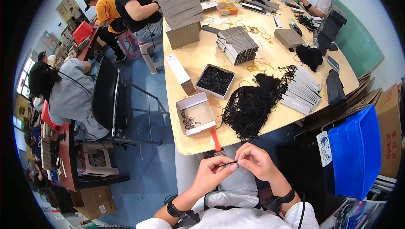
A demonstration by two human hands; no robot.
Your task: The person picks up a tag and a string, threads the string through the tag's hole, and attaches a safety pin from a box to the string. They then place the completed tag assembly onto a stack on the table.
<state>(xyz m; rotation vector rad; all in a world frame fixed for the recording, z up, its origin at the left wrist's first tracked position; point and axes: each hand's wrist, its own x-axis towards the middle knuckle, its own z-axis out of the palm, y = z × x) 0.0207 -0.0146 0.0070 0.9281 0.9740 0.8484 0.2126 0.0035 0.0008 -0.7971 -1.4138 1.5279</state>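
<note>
Together, bare left hand (pixel 209 173) and bare right hand (pixel 257 161) pinch a thin black cord (pixel 228 164).
Head view: it's on the near side of the tangled black cord heap (pixel 249 109) (a shallow whitish box (pixel 209 92) of small black pieces (pixel 216 79) sits left of that).

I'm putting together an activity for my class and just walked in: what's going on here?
A person holds a thin black cord in the fingers of both hands, the left hand and right hand close together just off the near edge of the table. On the table lie a heap of black cords, a tray of small black pieces and a row of pale strips. Across from them, a co-worker in white also has both hands raised together.
</note>
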